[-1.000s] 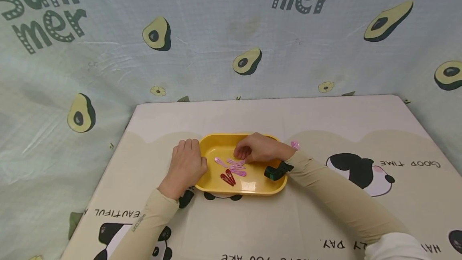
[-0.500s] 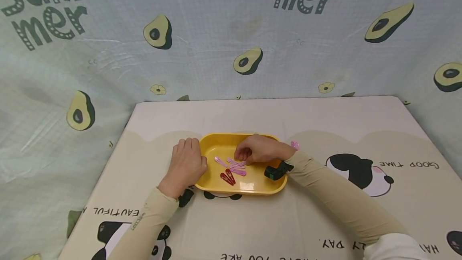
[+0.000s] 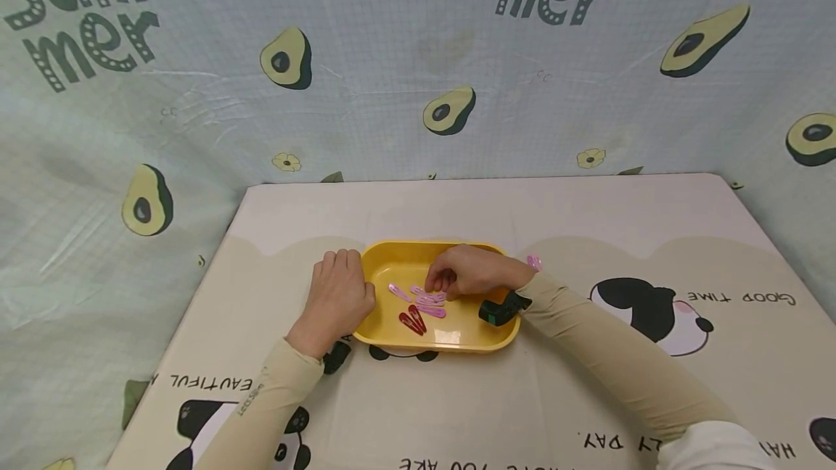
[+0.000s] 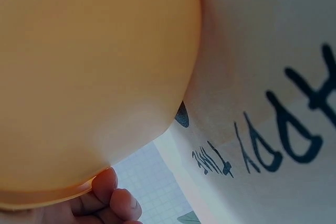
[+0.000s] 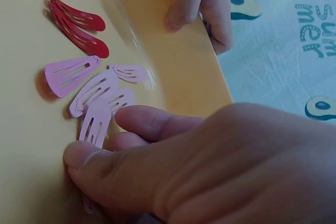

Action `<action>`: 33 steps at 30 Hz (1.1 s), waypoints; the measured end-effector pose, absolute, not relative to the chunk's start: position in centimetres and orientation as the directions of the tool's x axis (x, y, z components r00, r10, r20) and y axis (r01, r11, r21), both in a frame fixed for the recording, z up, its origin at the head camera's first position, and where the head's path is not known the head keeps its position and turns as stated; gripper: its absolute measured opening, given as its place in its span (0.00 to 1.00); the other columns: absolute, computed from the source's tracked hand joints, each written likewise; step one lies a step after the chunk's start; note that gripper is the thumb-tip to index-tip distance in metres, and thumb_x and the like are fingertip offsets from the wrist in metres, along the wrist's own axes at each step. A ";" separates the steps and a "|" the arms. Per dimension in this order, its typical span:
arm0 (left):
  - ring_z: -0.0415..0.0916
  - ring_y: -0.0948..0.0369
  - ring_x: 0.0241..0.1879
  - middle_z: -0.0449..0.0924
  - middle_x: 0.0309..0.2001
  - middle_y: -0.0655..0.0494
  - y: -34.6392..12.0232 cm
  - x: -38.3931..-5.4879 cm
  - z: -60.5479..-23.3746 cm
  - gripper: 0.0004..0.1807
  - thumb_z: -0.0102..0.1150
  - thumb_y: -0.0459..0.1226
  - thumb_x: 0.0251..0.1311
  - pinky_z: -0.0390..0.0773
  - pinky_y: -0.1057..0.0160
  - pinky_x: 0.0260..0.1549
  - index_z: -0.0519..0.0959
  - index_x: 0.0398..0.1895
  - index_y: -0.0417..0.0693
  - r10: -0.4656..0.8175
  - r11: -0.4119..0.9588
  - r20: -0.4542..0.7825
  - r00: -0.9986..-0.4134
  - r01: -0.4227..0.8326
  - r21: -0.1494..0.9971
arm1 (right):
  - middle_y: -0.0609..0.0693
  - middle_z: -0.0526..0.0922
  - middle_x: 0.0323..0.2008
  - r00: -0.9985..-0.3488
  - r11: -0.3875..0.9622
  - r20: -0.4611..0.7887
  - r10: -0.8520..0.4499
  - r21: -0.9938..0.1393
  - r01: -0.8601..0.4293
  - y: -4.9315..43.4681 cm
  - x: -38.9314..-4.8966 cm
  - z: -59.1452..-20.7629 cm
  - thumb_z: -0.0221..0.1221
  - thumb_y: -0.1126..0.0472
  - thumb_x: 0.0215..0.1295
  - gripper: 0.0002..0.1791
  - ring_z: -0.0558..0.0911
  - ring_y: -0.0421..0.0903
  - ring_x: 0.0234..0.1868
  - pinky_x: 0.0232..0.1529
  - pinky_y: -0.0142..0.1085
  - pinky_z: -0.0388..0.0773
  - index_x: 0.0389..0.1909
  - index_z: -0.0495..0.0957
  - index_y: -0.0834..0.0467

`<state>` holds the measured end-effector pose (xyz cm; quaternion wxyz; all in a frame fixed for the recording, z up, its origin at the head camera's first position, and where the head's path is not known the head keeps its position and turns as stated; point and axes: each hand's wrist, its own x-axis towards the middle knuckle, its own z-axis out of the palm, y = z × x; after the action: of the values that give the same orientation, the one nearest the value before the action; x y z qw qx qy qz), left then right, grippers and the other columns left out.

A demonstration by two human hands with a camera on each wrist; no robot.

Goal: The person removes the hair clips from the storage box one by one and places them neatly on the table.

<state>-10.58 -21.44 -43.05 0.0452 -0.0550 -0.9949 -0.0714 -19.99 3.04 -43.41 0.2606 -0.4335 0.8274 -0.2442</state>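
Note:
A yellow tray (image 3: 392, 341) stands on the table, seen in all views. At its left end my left hand (image 3: 338, 296) grips the rim, and in the left wrist view fingers (image 4: 107, 184) curl at the tray's edge. Inside, several pink snap hair clips (image 5: 73, 75) lie bunched near two red hair clips (image 5: 79, 35). My right hand (image 3: 473, 269) reaches over the tray. In the right wrist view its thumb and fingers pinch a pink hair clip (image 5: 96, 121) over the bunch; the thumb covers its lower end. Part of another pink clip shows below the thumb.
Beyond the tray's right end, more pink clips (image 3: 534, 262) lie on the table, partly hidden by the right wrist. A printed cloth (image 3: 418, 412) with cartoon dogs and lettering covers the table. Behind hangs an avocado-patterned curtain (image 3: 366, 114). A dark wrist camera (image 3: 499, 310) hangs above the tray.
My right hand has shifted very slightly right, and a pink clip at its fingertips has moved a little with it. The left hand stays on the tray rim.

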 end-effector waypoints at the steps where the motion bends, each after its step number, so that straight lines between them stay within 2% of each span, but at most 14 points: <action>1: 0.60 0.50 0.37 0.65 0.31 0.47 -21.4 -10.6 -43.0 0.12 0.53 0.36 0.62 0.58 0.57 0.39 0.70 0.42 0.35 0.104 0.984 0.098 -0.990 0.117 0.138 | 0.47 0.86 0.38 -0.487 0.504 -0.220 -0.845 -0.628 -0.592 3.0 -20.0 -43.4 0.66 0.70 0.62 0.12 0.78 0.35 0.37 0.44 0.26 0.77 0.45 0.86 0.57; 16: 0.61 0.49 0.38 0.65 0.32 0.47 -21.5 -10.6 -42.9 0.12 0.53 0.36 0.63 0.58 0.57 0.40 0.70 0.42 0.35 0.104 0.983 0.080 -0.991 0.114 0.142 | 0.43 0.83 0.33 -0.467 0.492 -0.225 -0.855 -0.634 -0.596 2.9 -20.1 -43.6 0.62 0.71 0.63 0.11 0.76 0.36 0.34 0.40 0.26 0.75 0.41 0.87 0.55; 25: 0.61 0.49 0.39 0.66 0.32 0.47 -21.5 -10.6 -43.0 0.13 0.52 0.37 0.64 0.58 0.57 0.40 0.70 0.43 0.34 0.099 0.983 0.071 -0.993 0.109 0.149 | 0.44 0.83 0.33 -0.444 0.466 -0.207 -0.872 -0.628 -0.623 3.0 -20.0 -43.7 0.61 0.69 0.66 0.08 0.75 0.35 0.34 0.41 0.26 0.75 0.40 0.86 0.55; 33: 0.60 0.49 0.38 0.65 0.32 0.47 -21.5 -10.6 -42.9 0.12 0.52 0.36 0.64 0.58 0.57 0.39 0.70 0.42 0.35 0.102 0.982 0.074 -0.992 0.113 0.153 | 0.43 0.84 0.34 -0.481 0.482 -0.193 -0.855 -0.634 -0.604 3.1 -19.8 -43.4 0.64 0.65 0.68 0.05 0.76 0.37 0.36 0.42 0.27 0.75 0.38 0.85 0.52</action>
<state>-10.61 -21.47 -42.95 0.0327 -0.0541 -0.9949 -0.0786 -19.83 3.10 -43.44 0.2515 -0.4431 0.8234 -0.2499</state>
